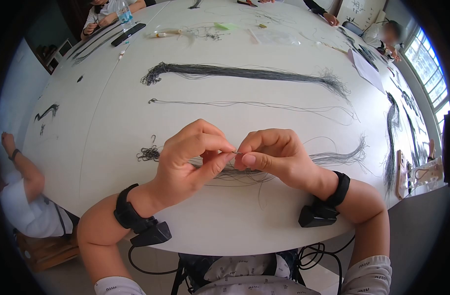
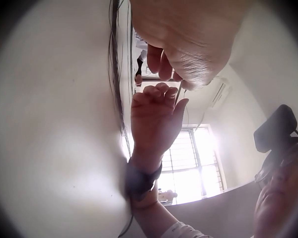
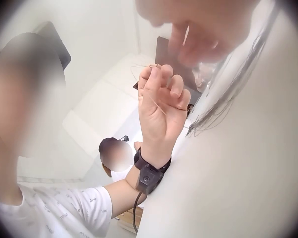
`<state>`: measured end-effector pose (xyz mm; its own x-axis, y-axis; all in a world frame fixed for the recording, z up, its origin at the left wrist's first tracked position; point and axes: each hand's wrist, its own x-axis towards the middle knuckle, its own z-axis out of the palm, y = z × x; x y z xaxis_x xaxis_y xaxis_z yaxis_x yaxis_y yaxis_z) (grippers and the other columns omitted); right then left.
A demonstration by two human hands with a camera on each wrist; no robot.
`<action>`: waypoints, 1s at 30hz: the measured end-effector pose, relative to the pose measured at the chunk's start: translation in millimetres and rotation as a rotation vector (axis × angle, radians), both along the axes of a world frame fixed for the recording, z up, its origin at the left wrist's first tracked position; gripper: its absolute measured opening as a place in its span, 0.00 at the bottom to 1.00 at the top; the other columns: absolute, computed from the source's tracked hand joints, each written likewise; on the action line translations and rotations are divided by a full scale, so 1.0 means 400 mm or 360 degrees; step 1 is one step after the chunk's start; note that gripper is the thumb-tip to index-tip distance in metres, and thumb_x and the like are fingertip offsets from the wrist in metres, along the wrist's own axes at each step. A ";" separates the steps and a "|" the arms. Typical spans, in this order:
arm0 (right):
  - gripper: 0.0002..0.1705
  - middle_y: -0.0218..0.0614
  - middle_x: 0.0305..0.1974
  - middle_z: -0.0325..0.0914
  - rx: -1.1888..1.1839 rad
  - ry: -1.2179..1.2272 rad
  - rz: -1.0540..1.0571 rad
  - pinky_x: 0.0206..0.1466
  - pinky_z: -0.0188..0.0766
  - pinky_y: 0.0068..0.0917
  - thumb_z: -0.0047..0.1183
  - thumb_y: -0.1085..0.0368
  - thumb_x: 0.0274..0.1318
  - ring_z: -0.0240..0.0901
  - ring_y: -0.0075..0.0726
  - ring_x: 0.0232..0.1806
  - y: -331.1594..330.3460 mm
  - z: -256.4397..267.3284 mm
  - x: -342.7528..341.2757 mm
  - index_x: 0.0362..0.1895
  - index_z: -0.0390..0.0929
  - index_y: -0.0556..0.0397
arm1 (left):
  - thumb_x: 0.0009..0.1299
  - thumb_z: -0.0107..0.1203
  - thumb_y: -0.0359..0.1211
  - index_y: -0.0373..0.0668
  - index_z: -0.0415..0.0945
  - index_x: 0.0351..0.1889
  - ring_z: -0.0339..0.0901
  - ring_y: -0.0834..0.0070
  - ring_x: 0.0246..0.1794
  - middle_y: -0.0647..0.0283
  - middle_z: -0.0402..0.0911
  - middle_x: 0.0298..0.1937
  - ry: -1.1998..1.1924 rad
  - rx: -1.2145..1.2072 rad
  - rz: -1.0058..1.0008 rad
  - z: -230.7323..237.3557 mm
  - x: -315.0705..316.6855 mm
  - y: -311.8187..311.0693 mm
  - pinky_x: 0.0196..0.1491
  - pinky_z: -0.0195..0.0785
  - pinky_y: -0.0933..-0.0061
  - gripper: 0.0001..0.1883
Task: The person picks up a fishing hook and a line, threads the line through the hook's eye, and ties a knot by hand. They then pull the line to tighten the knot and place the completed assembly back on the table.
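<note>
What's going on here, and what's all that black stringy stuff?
A person's left hand and right hand pinch something tiny and thin between their fingertips. Right under them, a bundle of dark strands lies on the white table. Farther out lie a few strands, then a thicker bundle. I can't tell what they're made of.

White worktop (image 1: 107,113) opens a lane between the far bundle of dark strands (image 1: 235,73) and a thin strand (image 1: 225,103), narrowed at right by frayed ends. A nearer lane runs from the thin strand to the near bundle (image 1: 333,158), where the left hand (image 1: 188,160) and right hand (image 1: 279,155) block the middle. Passage extends left of the bundles; at right, an upright-lying bundle (image 1: 391,142) bars the way. Wrist boxes (image 1: 152,234) flank the near-edge gap.
</note>
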<state>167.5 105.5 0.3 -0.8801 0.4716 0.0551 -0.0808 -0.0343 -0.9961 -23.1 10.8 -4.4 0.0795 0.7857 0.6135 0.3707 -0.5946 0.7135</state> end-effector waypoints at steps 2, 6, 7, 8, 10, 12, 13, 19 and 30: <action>0.12 0.28 0.30 0.77 -0.0055 0.0026 -0.0014 0.34 0.67 0.19 0.58 0.62 0.57 0.68 0.18 0.31 -0.001 0.002 -0.001 0.36 0.79 0.59 | 0.63 0.56 0.21 0.41 0.76 0.37 0.72 0.83 0.28 0.64 0.74 0.36 0.0040 0.0007 -0.0009 0.003 -0.002 -0.001 0.27 0.67 0.84 0.07; 0.09 0.27 0.29 0.77 0.0085 0.0119 -0.0020 0.33 0.67 0.19 0.56 0.63 0.58 0.68 0.18 0.31 0.004 -0.012 -0.003 0.34 0.79 0.58 | 0.63 0.56 0.23 0.41 0.75 0.38 0.72 0.83 0.29 0.65 0.75 0.37 0.0015 -0.0063 -0.0068 0.001 -0.001 -0.003 0.28 0.66 0.84 0.07; 0.07 0.27 0.29 0.77 0.0167 0.0163 -0.0018 0.32 0.67 0.20 0.56 0.65 0.57 0.68 0.18 0.30 0.005 -0.015 -0.003 0.33 0.79 0.57 | 0.63 0.56 0.23 0.41 0.75 0.38 0.72 0.83 0.29 0.65 0.75 0.37 0.0015 -0.0063 -0.0067 0.002 -0.002 -0.006 0.28 0.66 0.84 0.07; 0.07 0.27 0.29 0.77 0.0167 0.0163 -0.0018 0.32 0.67 0.20 0.56 0.65 0.57 0.68 0.18 0.30 0.006 -0.014 -0.002 0.33 0.79 0.57 | 0.63 0.56 0.24 0.39 0.74 0.39 0.71 0.82 0.33 0.64 0.74 0.37 -0.0095 -0.0247 -0.0121 0.005 -0.004 -0.012 0.31 0.66 0.83 0.07; 0.02 0.26 0.27 0.77 0.0737 0.0114 -0.0086 0.31 0.66 0.20 0.57 0.69 0.53 0.67 0.20 0.27 0.008 -0.009 0.000 0.31 0.80 0.54 | 0.63 0.56 0.25 0.38 0.72 0.39 0.71 0.80 0.37 0.63 0.73 0.38 -0.0205 -0.0431 -0.0174 0.018 -0.004 -0.018 0.34 0.66 0.82 0.07; 0.02 0.26 0.27 0.77 0.0807 0.0116 -0.0123 0.31 0.66 0.20 0.58 0.70 0.51 0.67 0.21 0.27 0.005 -0.009 -0.002 0.31 0.80 0.53 | 0.63 0.55 0.27 0.38 0.72 0.40 0.70 0.81 0.38 0.64 0.73 0.38 -0.0388 -0.0762 -0.0198 0.035 -0.001 -0.023 0.36 0.66 0.81 0.08; 0.03 0.26 0.26 0.76 0.0878 0.0118 -0.0160 0.31 0.65 0.20 0.58 0.71 0.49 0.66 0.22 0.26 0.004 -0.010 -0.003 0.31 0.80 0.52 | 0.63 0.55 0.27 0.38 0.72 0.40 0.70 0.81 0.38 0.64 0.73 0.38 -0.0387 -0.0762 -0.0199 0.032 -0.001 -0.022 0.36 0.66 0.81 0.08; 0.06 0.35 0.31 0.77 0.1007 0.0061 -0.0126 0.34 0.66 0.21 0.55 0.79 0.49 0.72 0.26 0.32 0.000 0.007 -0.002 0.32 0.77 0.57 | 0.63 0.56 0.26 0.43 0.74 0.38 0.75 0.84 0.33 0.70 0.77 0.36 -0.0236 -0.0583 -0.0151 0.013 -0.001 -0.015 0.31 0.66 0.84 0.06; 0.03 0.28 0.26 0.78 0.0643 0.0108 -0.0169 0.32 0.65 0.22 0.59 0.69 0.51 0.67 0.22 0.27 0.005 -0.012 -0.006 0.32 0.81 0.53 | 0.62 0.57 0.21 0.39 0.75 0.35 0.73 0.80 0.30 0.64 0.76 0.33 0.0184 -0.0252 0.0017 0.035 0.008 -0.017 0.31 0.67 0.82 0.05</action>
